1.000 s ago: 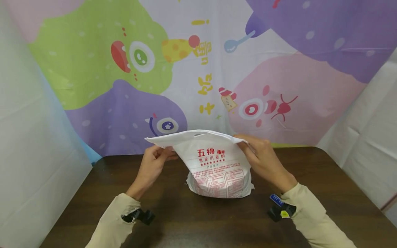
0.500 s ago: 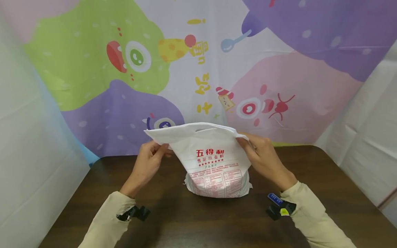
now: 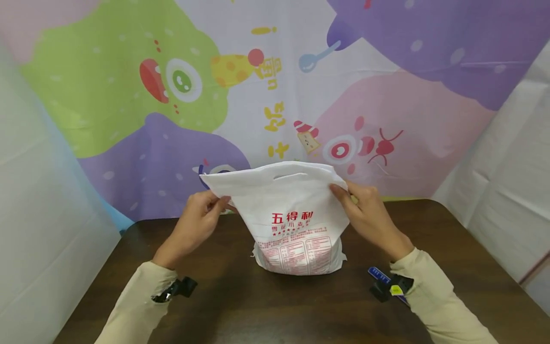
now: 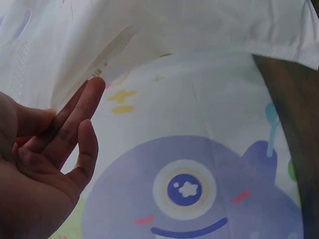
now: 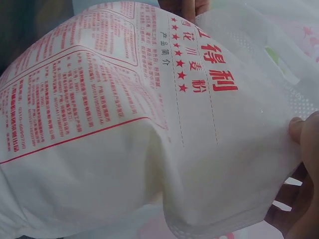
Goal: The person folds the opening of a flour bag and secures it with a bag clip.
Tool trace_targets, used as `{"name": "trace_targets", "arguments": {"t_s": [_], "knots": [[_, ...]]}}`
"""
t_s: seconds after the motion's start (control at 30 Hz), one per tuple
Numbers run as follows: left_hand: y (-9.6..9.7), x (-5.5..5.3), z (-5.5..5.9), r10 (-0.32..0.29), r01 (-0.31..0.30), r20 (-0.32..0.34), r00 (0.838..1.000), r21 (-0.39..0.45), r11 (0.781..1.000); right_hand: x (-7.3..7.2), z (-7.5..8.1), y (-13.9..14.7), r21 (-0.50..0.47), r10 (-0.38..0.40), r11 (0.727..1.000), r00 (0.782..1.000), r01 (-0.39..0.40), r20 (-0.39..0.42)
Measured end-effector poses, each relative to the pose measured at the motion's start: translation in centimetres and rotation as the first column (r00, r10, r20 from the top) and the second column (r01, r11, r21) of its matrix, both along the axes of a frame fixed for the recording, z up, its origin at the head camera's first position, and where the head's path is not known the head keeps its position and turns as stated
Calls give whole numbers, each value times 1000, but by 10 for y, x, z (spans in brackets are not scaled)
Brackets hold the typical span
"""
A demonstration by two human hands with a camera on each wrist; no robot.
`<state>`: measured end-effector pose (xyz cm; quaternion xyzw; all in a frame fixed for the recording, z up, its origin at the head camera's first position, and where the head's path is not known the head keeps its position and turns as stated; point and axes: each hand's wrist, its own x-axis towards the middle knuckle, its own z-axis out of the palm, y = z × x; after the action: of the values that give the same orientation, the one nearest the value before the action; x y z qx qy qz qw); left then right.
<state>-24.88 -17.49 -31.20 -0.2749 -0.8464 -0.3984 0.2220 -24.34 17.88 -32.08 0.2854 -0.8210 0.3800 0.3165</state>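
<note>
A white flour bag (image 3: 296,198) with red print stands on the brown table, its flat top edge held up and spread wide. A slot-shaped handle hole shows near that edge. My left hand (image 3: 193,224) pinches the bag's upper left side between thumb and fingers; in the left wrist view the other fingers (image 4: 87,149) extend behind it. On the opposite side, my right hand (image 3: 369,212) grips the upper right corner, thumb on the printed face. The right wrist view shows the bag's lower part (image 5: 75,189) bulging and the right thumb (image 5: 297,130) pressing near the handle hole.
The dark wooden table (image 3: 240,315) carries a blue strip-like object (image 3: 379,274) with white marks, partly hidden by the right wrist's black camera mount. Behind the table hangs a cartoon-printed cloth (image 3: 275,95), with white cloth at both sides.
The bag's top has risen and its upper face now shows flatter. My left hand has moved left and slightly up; the right thumb lies more over the front of the bag.
</note>
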Motion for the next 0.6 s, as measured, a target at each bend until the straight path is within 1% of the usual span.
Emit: {"name": "trace_targets", "arguments": {"t_s": [0.1,0.17,0.27,0.3,0.33,0.37,0.43,0.5,0.57,0.6], "knots": [[-2,-1,2,-37,36,-36,999,-30,999,-1,1,0,9,-13,1000,1000,14,-17],[-3,-2,5,-66,64,-37,997,-51,997,-2,3,1,14,-20,1000,999,21,-31],[-4,-2,11,-134,134,11,991,-70,988,-3,4,2,15,-23,1000,999,23,-47],[-5,-2,13,-159,161,33,987,-72,984,-3,5,2,13,-23,1000,999,23,-49],[-7,-5,14,-196,199,56,979,-73,977,-2,6,2,13,-32,999,998,33,-51],[-9,-8,16,-234,239,82,969,-69,968,-1,6,2,13,-40,999,998,41,-51],[-14,-13,20,-307,316,131,943,-56,947,1,8,1,12,-57,998,997,58,-47],[-18,-20,22,-379,392,182,907,-37,919,3,9,1,14,-74,997,997,75,-36],[-20,-26,25,-427,442,235,873,-16,897,5,10,0,9,-90,996,996,90,-12],[-21,-30,25,-437,454,260,861,-6,891,5,11,-1,7,-103,995,995,103,-1]]}}
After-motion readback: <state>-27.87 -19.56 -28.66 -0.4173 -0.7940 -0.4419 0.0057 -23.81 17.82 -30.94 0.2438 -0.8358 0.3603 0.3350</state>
